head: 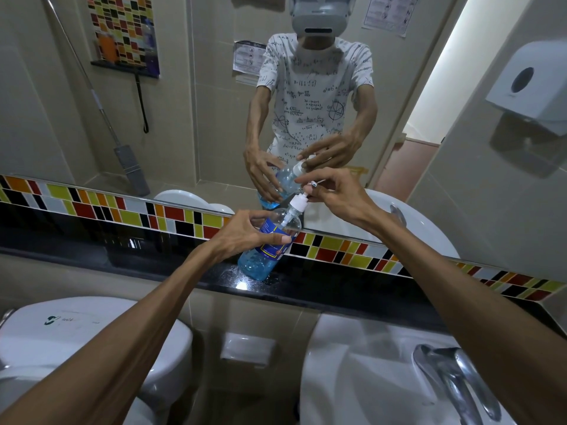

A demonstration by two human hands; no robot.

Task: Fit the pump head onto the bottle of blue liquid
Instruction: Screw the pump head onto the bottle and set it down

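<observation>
Your left hand (245, 234) wraps the tilted bottle of blue liquid (270, 246) standing on the black ledge (337, 289) beneath it, your right hand (334, 194) pinches the pump head (297, 203) at its neck, mirror (214, 102) beyond, sink (368, 378) below your right arm.

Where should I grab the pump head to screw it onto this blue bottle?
Grip the white ribbed collar of the pump head, just below the nozzle, pinching from the right while the left hand steadies the bottle. The collar is round and sits over the neck, so probably it turns true; the nozzle is a thin off-centre lever.
</observation>
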